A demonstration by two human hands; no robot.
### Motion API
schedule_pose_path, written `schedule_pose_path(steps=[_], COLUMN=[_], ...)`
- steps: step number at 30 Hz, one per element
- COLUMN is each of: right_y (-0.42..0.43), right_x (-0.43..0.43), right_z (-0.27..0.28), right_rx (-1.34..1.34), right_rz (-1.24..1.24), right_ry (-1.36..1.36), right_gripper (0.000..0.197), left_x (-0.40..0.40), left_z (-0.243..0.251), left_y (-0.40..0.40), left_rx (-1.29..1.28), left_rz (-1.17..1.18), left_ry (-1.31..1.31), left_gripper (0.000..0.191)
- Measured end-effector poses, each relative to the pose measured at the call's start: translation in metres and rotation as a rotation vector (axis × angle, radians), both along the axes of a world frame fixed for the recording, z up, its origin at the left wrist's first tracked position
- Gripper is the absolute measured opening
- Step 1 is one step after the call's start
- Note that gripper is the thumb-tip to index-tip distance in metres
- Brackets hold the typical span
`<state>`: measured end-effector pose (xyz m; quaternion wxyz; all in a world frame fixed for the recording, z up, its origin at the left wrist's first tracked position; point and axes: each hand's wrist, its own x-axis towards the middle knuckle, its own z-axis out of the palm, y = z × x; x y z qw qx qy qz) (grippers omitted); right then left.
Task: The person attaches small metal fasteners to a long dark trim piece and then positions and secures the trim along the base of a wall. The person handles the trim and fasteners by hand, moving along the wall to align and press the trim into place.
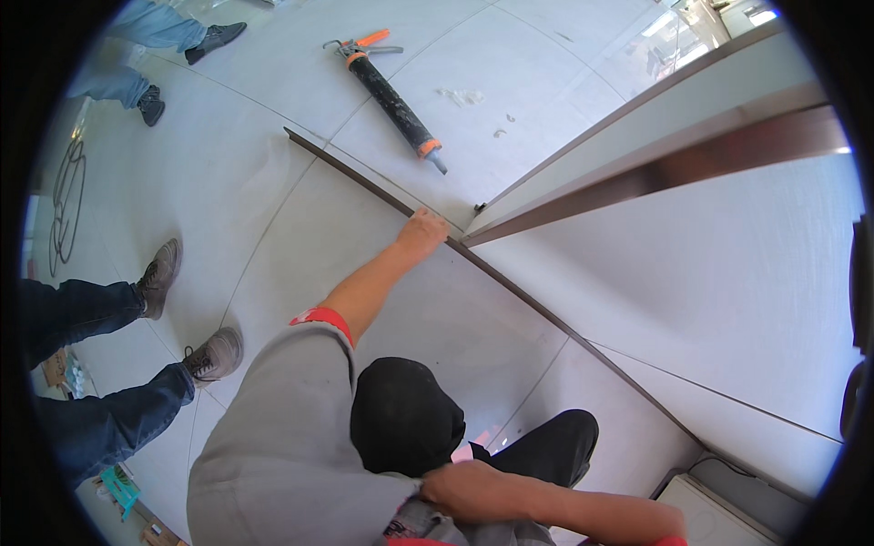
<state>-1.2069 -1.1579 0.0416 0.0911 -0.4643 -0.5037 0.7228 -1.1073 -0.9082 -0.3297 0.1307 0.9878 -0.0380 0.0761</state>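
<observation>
My left hand (423, 232) reaches forward and down, its fingers closed over a long, thin dark brown trim strip (355, 169). This strip runs diagonally along the tiled floor, past the lower corner of a white panel (683, 259) with brown metal edging (655, 181). The corner lies just right of my left hand. My right hand (454, 488) is drawn in close to my grey shirt (300, 437), beside my black-trousered knee (406, 416); its fingertips are hidden, so whether it holds something is unclear. Beyond the strip lies a black and orange caulking gun (389, 99), nozzle towards me.
Two people stand at left, seen by a brown shoe (160, 276) and a black shoe (215, 42). A coiled cable (67, 205) lies at far left. Clear plastic scraps (464, 97) litter the floor. A pale box (710, 512) is at lower right, a turquoise object (120, 490) at lower left.
</observation>
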Motion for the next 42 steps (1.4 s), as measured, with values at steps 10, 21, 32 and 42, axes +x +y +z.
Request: schedule_pose_path(steps=[10, 21, 32, 42], right_y=[-0.107, -0.041, -0.048, -0.024], right_x=[-0.025, -0.031, -0.022, -0.003], right_z=[-0.028, -0.037, -0.035, 0.001], right_rx=[-0.246, -0.204, -0.406, -0.380], right_rz=[-0.814, -0.830, -0.918, -0.810], right_ry=[0.891, 0.520, 0.407, 0.199], right_gripper=[0.062, 0.031, 0.027, 0.048], left_x=[0.000, 0.000, 0.000, -0.007], left_z=[-0.002, 0.002, 0.004, 0.021], left_y=[-0.008, -0.005, -0.004, -0.001], left_rx=[-0.017, 0.047, -0.073, -0.013], left_rz=[0.034, 0.016, 0.060, -0.039], left_ry=[-0.031, -0.059, -0.024, 0.093], left_gripper=[0.004, 0.004, 0.012, 0.068])
